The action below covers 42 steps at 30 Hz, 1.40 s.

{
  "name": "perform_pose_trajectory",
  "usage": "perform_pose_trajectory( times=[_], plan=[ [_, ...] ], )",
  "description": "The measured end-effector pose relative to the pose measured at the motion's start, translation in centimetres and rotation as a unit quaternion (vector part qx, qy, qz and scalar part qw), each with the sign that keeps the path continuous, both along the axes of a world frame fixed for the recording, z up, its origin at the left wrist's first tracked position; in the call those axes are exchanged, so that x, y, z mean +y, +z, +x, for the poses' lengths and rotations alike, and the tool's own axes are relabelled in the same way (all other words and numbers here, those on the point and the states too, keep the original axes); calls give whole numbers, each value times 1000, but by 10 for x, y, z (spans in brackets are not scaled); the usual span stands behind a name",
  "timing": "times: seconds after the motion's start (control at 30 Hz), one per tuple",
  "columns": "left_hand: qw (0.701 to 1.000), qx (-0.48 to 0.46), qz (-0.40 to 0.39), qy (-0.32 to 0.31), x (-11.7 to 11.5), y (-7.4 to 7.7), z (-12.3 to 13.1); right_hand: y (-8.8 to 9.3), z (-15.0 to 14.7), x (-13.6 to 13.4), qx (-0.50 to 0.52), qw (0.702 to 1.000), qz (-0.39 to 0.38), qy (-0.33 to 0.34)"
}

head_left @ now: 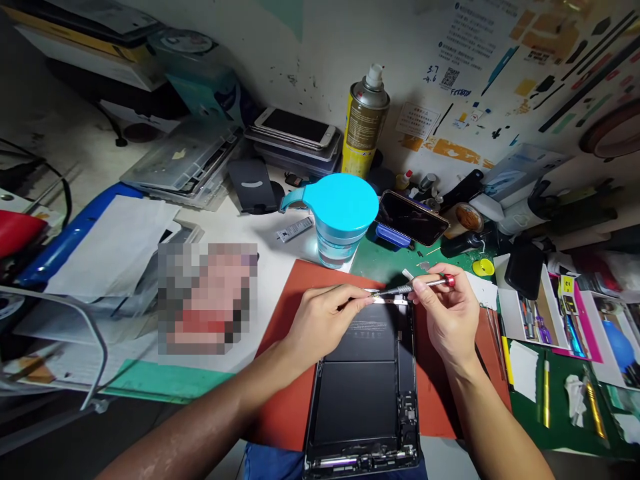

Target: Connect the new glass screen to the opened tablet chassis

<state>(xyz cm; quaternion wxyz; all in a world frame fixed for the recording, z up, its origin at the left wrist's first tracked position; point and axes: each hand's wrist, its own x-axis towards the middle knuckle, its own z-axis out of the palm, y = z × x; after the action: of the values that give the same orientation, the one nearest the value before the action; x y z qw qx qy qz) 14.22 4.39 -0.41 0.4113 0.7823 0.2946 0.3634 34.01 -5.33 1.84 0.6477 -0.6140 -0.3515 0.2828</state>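
An opened tablet (365,393) lies on a red-brown mat (285,400), its black battery cells showing. My right hand (445,313) is closed round a silver screwdriver (420,285) with a red cap, its tip pointing left at the tablet's top edge. My left hand (325,320) rests on the tablet's upper left corner, with fingers pinched on a small metal strip (390,300) at that edge.
A clear jug with a blue lid (340,217) stands behind the mat. A phone (411,217) leans beside it, and a spray can (364,123) stands by the wall. Tool trays (550,313) sit at the right, papers (115,247) and stacked phones (295,130) at the left.
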Motion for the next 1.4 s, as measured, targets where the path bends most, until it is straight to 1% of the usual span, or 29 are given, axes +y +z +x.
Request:
perform_pose_trajectory(
  times=[0.1, 0.37, 0.53, 0.67, 0.97, 1.23, 1.4],
  plan=[
    [999, -2, -31, 12, -1, -2, 1, 0, 0, 0, 7, 1000, 4, 3],
    [998, 9, -53, 15, 0, -1, 0, 0, 0, -2, -9, 999, 3, 35],
    [999, 16, -44, 12, 0, 2, -1, 1, 1, -3, -35, 998, 3, 43],
    [999, 19, -34, 10, 1, 2, -1, 2, 3, -4, -18, 998, 12, 59],
    [998, 31, -52, 17, 0, 1, 0, 3, -1, -4, 8, 999, 15, 32],
    [995, 32, -90, 7, 1, -1, -1, 3, 1, -3, 36, 998, 9, 41],
    [993, 61, -104, -8, 3, 1, 0, 2, 3, -2, 33, 998, 15, 42]
  ],
)
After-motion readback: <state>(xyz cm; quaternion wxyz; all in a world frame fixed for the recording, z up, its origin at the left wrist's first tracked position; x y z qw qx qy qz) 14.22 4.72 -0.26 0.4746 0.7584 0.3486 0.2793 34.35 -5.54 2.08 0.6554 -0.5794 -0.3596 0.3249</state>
